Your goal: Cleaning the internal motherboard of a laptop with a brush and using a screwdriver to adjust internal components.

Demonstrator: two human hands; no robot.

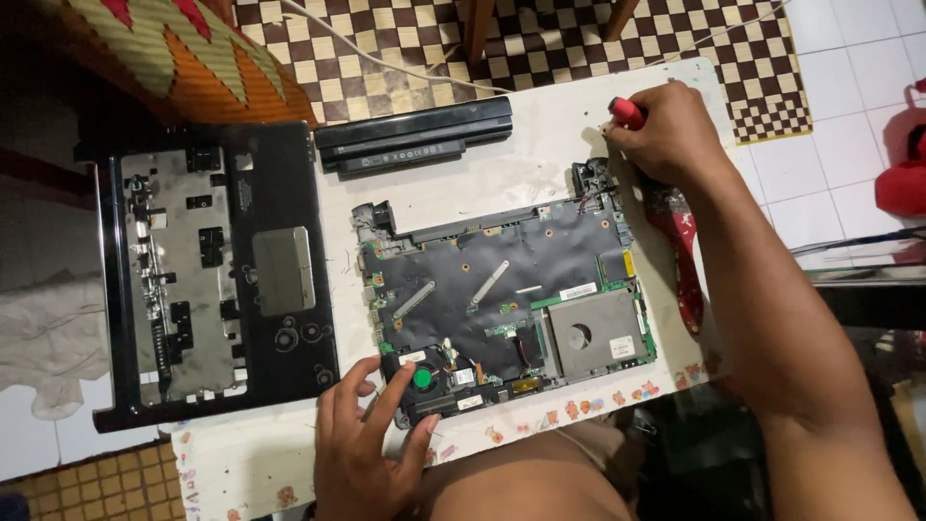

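The fingers (400,391) of the left hand (362,444) are spread wide and pressed onto the corner of the bare laptop motherboard (502,299), straddling the small cooling fan (422,376) with its green hub; they grip nothing, and seem to be there to pin the board flat so it cannot slide. The right hand (666,130) is closed in a fist around a red-handled screwdriver (625,111), its shaft hidden behind the hand and aimed down at the board's far right corner, near the hinge bracket (590,178). The board lies in the middle of the white bench (540,154), close to the person's lap, within easy reach of both hands. Just beyond it rests the long black battery (415,135), set apart. To the left lies the black palm-rest cover (217,275), turned over, out of the way. A red-patterned brush (680,256) lies beside the right forearm.
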